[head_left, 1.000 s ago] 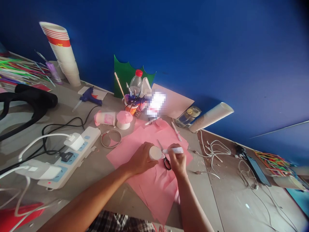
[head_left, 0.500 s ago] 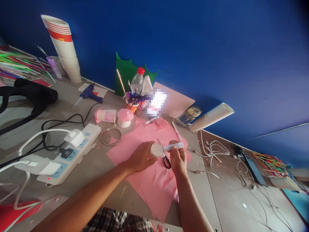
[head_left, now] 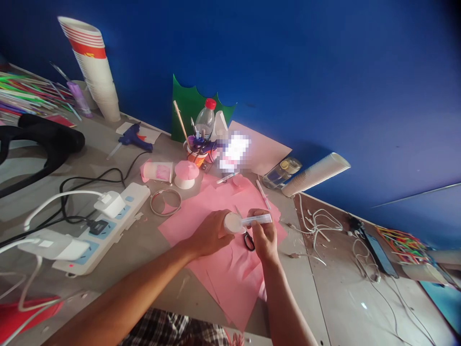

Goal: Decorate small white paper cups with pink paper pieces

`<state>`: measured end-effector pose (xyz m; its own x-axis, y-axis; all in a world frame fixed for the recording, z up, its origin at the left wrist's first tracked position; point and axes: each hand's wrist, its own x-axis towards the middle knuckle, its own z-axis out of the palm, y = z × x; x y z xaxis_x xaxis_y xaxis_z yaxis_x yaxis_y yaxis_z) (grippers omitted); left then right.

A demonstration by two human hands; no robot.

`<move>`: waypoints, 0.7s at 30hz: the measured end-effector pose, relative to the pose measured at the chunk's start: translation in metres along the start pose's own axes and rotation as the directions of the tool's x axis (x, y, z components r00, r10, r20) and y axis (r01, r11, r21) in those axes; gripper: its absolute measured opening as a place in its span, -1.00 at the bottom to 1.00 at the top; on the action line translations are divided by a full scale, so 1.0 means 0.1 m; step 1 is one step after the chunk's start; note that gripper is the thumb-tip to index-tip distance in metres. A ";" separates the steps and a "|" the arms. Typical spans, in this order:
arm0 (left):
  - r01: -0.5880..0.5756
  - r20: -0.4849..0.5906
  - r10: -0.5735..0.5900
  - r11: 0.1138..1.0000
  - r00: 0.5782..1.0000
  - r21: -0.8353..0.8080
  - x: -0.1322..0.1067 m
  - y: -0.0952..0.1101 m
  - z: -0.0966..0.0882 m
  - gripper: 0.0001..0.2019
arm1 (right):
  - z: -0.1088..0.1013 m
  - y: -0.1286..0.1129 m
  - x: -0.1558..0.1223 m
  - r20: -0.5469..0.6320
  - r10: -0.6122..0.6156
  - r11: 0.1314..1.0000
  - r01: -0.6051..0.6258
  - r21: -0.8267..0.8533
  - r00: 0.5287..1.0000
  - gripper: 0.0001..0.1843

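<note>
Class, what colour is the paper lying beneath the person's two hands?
Pink; the paper shows best in the head view, the only one.

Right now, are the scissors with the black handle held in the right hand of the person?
No, the scissors lie on the pink paper, while the right hand holds a whitish tube-like item.

White tube (head_left: 265, 218) has been turned in the right hand (head_left: 265, 236), more of its length exposed, its tip brought nearer the cup (head_left: 232, 223).
</note>
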<state>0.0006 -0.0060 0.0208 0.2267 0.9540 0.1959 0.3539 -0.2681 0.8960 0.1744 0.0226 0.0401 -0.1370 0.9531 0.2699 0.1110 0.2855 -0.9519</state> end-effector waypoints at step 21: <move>-0.022 0.009 0.022 1.000 1.000 -0.003 0.01 0.02 -0.01 -0.73 | -0.11 -0.03 0.04 0.134 0.016 1.000 -0.013 -0.025 0.991 -0.89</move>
<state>0.0002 -0.0059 0.0237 0.2423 0.9468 0.2120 0.3463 -0.2885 0.8927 0.1844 0.0271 0.0459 -0.2659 0.9354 0.2329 0.1375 0.2759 -0.9513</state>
